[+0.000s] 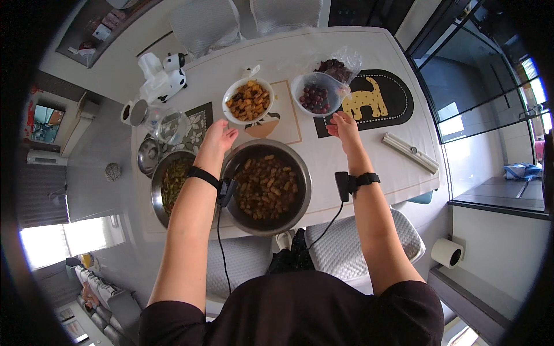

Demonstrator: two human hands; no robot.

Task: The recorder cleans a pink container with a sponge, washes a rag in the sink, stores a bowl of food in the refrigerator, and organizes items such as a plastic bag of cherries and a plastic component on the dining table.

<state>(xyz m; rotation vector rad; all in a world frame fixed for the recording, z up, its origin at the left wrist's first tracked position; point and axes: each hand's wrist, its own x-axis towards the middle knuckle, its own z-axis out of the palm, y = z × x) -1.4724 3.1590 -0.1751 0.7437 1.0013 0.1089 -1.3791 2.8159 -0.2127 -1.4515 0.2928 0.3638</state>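
My left hand (220, 136), empty and with fingers apart, hovers between a white bowl of orange diced food (248, 101) and a large metal basin (306, 186) of peanuts in their shells (267, 186). My right hand (344, 126) is just below a clear plastic bowl (298, 82) holding purple grapes (314, 99); its fingers are apart and it holds nothing. Whether its fingertips touch the bowl I cannot tell. Behind that bowl lies a clear plastic bag (349, 58) with dark contents. Partly behind my left forearm stands a metal bowl (156, 194) of green food.
A metal lid (148, 153), a clear plastic container (173, 125) and a cow-patterned tissue holder (176, 80) are at the left. Dark placemats, one with a yellow animal (365, 104), lie on the tablecloth. At the right is a long pale object (409, 152). Chairs surround the table.
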